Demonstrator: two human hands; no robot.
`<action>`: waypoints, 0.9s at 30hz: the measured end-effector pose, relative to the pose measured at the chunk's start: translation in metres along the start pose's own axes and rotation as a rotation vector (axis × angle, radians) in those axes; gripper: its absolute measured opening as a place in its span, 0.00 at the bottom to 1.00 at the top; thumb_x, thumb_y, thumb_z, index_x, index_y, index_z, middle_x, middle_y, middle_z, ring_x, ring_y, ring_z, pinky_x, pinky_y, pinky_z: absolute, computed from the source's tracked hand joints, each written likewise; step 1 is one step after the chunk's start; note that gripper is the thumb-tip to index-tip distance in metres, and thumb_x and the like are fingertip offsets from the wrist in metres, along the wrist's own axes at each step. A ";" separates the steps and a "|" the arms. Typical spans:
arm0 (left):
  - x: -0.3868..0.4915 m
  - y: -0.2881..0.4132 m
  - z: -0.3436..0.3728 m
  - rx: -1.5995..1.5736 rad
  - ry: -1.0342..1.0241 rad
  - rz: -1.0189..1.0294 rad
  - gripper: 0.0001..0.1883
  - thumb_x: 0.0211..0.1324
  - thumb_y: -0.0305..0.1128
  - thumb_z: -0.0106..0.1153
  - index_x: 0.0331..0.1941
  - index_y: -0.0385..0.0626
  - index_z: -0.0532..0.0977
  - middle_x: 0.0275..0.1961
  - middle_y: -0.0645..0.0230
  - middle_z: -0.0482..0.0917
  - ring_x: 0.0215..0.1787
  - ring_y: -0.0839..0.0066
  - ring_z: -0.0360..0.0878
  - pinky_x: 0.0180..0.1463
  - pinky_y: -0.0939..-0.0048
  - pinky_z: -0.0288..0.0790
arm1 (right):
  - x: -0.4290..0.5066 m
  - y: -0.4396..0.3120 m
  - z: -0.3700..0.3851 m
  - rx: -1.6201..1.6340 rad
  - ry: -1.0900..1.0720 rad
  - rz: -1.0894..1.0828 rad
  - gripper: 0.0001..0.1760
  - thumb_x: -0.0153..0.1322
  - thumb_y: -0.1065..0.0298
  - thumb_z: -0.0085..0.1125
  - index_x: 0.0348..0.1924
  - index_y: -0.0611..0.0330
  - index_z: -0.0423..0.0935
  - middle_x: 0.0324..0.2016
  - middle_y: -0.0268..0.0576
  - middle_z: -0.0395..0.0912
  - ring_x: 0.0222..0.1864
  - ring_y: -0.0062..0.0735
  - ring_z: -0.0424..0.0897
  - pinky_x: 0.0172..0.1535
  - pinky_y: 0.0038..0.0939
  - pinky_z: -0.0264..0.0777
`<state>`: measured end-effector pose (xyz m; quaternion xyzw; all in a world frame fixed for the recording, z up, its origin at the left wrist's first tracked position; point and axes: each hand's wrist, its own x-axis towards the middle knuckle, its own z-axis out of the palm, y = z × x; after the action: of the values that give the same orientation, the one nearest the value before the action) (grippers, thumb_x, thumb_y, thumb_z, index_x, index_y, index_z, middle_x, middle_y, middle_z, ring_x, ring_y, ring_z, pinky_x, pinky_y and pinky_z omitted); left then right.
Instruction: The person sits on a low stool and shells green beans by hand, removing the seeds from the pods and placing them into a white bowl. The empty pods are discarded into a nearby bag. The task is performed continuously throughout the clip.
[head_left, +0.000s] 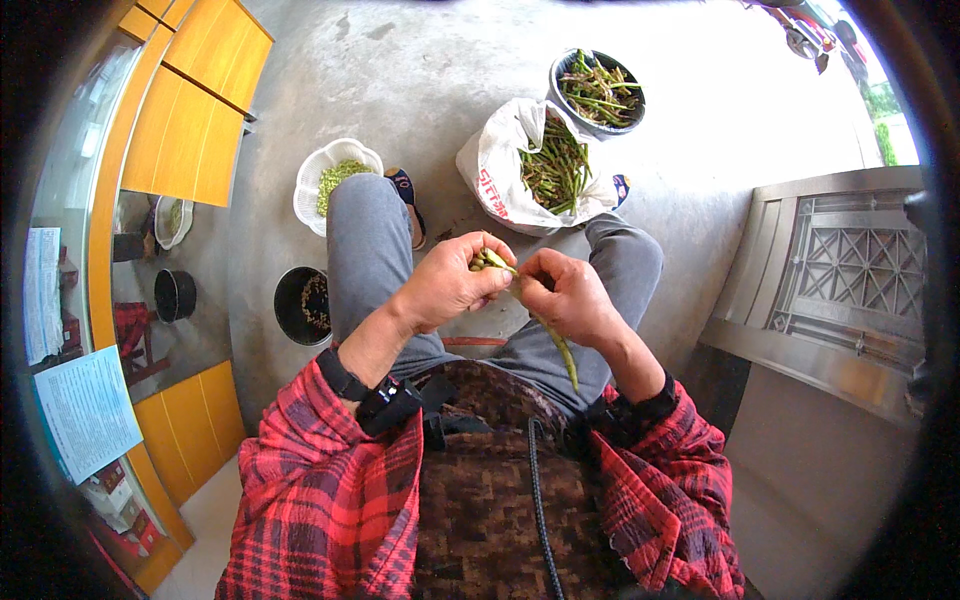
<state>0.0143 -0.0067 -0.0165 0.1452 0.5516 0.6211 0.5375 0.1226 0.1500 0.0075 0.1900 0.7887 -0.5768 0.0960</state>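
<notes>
My left hand (450, 281) is raised above my lap, its fingers and thumb closed around a few green pieces (487, 259) that look like beans or bits of pod. Close beside it, my right hand (570, 296) pinches a long green bean pod (564, 356), whose tail hangs down over my right thigh. The fingertips of both hands nearly meet; whether one pod runs between them is hard to tell. In front of my hands, between my feet, a white plastic bag (480, 161) with red writing stands open, full of long bean pods (555, 169).
A dark bucket (553, 82) of more pods stands behind the bag. Left of my left knee sits a white plastic basket (306, 187) with green shelled beans (341, 178). A black bucket (289, 300) holds small scraps. A yellow wood-and-glass cabinet (199, 112) and metal door (847, 262) flank me.
</notes>
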 end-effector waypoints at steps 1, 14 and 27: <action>0.000 -0.001 0.001 -0.044 0.017 -0.013 0.08 0.58 0.27 0.56 0.41 0.42 0.71 0.24 0.76 0.71 0.20 0.88 0.65 0.22 0.84 0.61 | 0.001 0.000 0.002 -0.054 0.040 -0.070 0.08 0.63 0.70 0.58 0.30 0.66 0.75 0.23 0.50 0.77 0.24 0.36 0.78 0.30 0.33 0.71; 0.003 -0.008 0.004 0.141 0.135 0.111 0.11 0.62 0.29 0.50 0.48 0.41 0.72 0.28 0.76 0.72 0.25 0.87 0.67 0.26 0.82 0.64 | 0.005 0.000 0.006 -0.083 0.090 -0.078 0.09 0.65 0.69 0.58 0.33 0.66 0.76 0.28 0.52 0.79 0.29 0.37 0.80 0.33 0.33 0.73; 0.005 -0.012 0.012 0.670 0.105 0.432 0.16 0.52 0.24 0.50 0.47 0.38 0.73 0.40 0.51 0.76 0.43 0.53 0.76 0.47 0.63 0.70 | 0.010 0.001 0.004 -0.193 0.119 -0.255 0.09 0.62 0.69 0.60 0.31 0.66 0.76 0.28 0.53 0.77 0.31 0.49 0.79 0.36 0.37 0.73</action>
<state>0.0279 0.0015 -0.0244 0.3931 0.7069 0.5123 0.2886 0.1139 0.1479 0.0017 0.1122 0.8625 -0.4935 -0.0070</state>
